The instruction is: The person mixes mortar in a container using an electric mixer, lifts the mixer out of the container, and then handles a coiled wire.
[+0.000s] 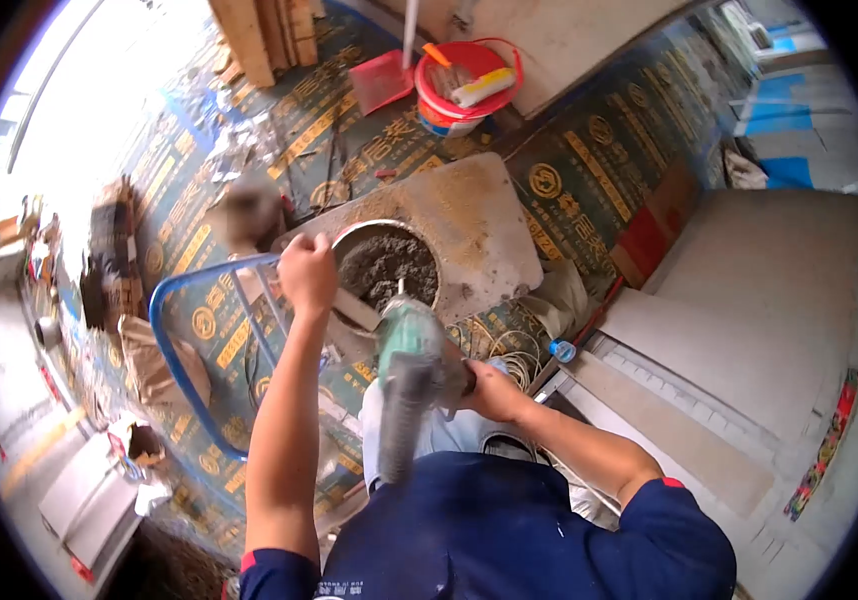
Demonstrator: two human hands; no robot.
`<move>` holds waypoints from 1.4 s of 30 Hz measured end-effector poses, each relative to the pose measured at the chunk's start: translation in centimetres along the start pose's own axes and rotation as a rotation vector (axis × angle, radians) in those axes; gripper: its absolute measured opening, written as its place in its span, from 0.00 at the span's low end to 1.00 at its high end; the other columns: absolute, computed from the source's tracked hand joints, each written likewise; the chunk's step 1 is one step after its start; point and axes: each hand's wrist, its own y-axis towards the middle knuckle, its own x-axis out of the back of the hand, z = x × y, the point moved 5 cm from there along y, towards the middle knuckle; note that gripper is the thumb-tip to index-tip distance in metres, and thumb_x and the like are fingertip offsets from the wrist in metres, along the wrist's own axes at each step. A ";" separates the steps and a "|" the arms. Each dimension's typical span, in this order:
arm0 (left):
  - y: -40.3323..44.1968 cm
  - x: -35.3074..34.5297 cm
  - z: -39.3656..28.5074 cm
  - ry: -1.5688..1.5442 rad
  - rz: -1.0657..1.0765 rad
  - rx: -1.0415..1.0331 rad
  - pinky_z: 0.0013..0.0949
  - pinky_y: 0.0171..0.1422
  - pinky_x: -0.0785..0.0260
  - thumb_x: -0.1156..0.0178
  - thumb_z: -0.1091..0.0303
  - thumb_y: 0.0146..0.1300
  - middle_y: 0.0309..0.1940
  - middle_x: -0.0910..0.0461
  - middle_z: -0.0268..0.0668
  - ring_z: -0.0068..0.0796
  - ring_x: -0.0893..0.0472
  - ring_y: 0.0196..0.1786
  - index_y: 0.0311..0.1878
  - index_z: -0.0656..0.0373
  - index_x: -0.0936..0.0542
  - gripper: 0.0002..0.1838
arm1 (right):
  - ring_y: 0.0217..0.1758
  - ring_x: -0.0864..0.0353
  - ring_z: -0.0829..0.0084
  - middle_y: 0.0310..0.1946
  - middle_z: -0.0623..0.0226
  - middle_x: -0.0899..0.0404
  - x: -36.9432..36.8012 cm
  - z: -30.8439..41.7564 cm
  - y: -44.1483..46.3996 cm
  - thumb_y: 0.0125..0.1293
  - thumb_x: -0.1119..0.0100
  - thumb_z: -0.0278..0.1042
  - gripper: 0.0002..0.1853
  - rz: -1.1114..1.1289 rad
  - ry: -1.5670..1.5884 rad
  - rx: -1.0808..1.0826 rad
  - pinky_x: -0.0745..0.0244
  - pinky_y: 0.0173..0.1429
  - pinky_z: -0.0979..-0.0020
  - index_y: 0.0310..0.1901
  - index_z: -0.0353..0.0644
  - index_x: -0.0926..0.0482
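A green and grey electric mixing drill (411, 355) points down into a bucket (438, 268) of wet grey mortar (384, 262); only a short piece of its metal shaft shows above the mix. My right hand (494, 392) is closed round the drill's dark rear grip. My left hand (307, 272) makes a fist beside the bucket's left rim, where a blue tubular frame (189, 280) runs into it. A pale bar (356, 309) lies between that fist and the drill; I cannot tell what it joins. The bucket stands on a sandy board (489, 235).
A red bucket (434, 105) with a paint roller and a red dustpan (381, 82) stand beyond the board. Large pale slabs (749, 300) lie at right, near a blue bottle cap (563, 350). Coiled cable (517, 362) lies by my legs. A paper sack (164, 360) is at left.
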 end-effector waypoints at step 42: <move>-2.4 3.2 -10.0 -0.235 0.091 -0.188 0.46 0.48 0.23 0.41 0.55 0.58 0.31 0.15 0.48 0.49 0.15 0.40 0.31 0.57 0.14 0.15 | 0.37 0.27 0.86 0.36 0.81 0.23 -4.5 7.0 -10.0 0.60 0.28 0.40 0.16 -0.192 0.505 -0.369 0.32 0.40 0.78 0.47 0.51 0.22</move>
